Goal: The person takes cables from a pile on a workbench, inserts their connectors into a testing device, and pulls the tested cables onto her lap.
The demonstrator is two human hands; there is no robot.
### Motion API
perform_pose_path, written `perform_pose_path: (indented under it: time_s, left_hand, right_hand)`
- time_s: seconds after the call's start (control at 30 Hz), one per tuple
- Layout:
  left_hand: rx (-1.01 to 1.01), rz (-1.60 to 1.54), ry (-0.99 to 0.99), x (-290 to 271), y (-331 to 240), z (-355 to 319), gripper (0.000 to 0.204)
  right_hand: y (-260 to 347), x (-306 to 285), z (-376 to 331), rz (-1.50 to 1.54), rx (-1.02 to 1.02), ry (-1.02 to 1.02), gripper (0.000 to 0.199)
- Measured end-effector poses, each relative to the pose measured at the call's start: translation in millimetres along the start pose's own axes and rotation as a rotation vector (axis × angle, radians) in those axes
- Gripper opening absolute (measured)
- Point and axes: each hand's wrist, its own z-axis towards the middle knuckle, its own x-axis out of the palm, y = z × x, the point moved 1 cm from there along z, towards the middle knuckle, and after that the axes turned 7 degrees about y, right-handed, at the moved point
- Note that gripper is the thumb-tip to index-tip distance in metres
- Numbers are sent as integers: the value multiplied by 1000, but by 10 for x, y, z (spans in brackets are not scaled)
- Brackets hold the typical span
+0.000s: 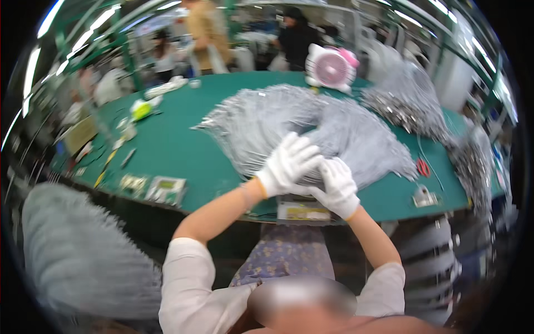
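Head view: both gloved hands on the near edge of the fanned heap of grey wires (311,131) on the green worktop (172,150). Left hand (286,164) spread flat on the strands, gripping nothing visible; right hand (336,186) just beside, curled, grip unclear. Risk: strands snag, dragging the heap toward red snips (424,167), right of heap.

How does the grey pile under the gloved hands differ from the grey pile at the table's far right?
The near grey pile is fanned flat across the green table, with both the left hand and right hand resting on it. The far-right pile is heaped higher, darker at its ends, and untouched. Both look like bundles of thin grey strands.
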Motion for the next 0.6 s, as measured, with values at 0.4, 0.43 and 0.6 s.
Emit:
perform_pose_path:
  time_s: [0.4,0.43,0.6]
  left_hand:
    - [-308,-295,-204,283,208,290,52]
    - [-272,-294,-275,266,114,236,49]
    - [-555,-1295,-133,132,-683,-64,37]
  right_hand:
    - [-420,175,-64,68,297,25,23]
    - [-438,140,-44,72,321,48,21]
    - [-674,-14,357,299,481,-154,13]
